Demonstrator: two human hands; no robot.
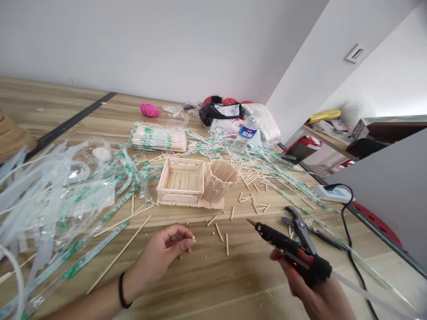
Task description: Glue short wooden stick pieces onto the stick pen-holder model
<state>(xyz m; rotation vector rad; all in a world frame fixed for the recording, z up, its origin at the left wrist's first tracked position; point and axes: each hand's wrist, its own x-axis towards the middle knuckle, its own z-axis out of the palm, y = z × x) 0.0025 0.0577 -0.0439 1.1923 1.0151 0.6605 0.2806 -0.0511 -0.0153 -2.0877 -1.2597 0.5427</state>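
My right hand (315, 291) is wrapped round a black hot glue gun (290, 249), its nozzle pointing up and left over the table. A small red light glows on the gun, and a translucent glue stick (362, 291) trails from its rear. The thumb and forefinger of my left hand (170, 246) pinch a tiny pale piece of wooden stick (193, 239). Beyond both hands stands a structure of glued wooden sticks: a square open box (180, 195) and a round cup (218, 184), side by side on a stick base (210, 204). Short cut sticks (227, 244) lie between my hands.
Pliers-like cutters (302, 229) lie beside the glue gun, near a power strip (333, 194) with a black cord. Plastic wrappers (66, 191) cover the left side. Behind are bagged sticks (158, 138), a water bottle (247, 133) and pink yarn (150, 110).
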